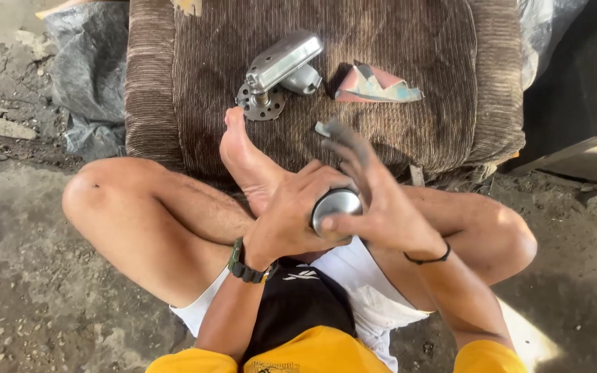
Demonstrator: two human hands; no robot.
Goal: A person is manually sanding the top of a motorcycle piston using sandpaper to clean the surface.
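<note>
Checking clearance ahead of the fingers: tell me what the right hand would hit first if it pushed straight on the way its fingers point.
The right hand points up and left, toward the brown cushion. It would probably meet the cushion's fabric first, possibly the small grey scrap by the fingertips; depth is unclear.

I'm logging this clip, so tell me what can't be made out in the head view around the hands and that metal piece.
- Round metal piece: only its shiny end shows; the left hand wraps the rest.
- Right hand: fingertips blurred and dark; the small grey scrap at them can't be identified.
- Metal part on the cushion: its underside is hidden.
- Crumpled scrap: material unclear.
- Cushion: top edge cut off.
</note>
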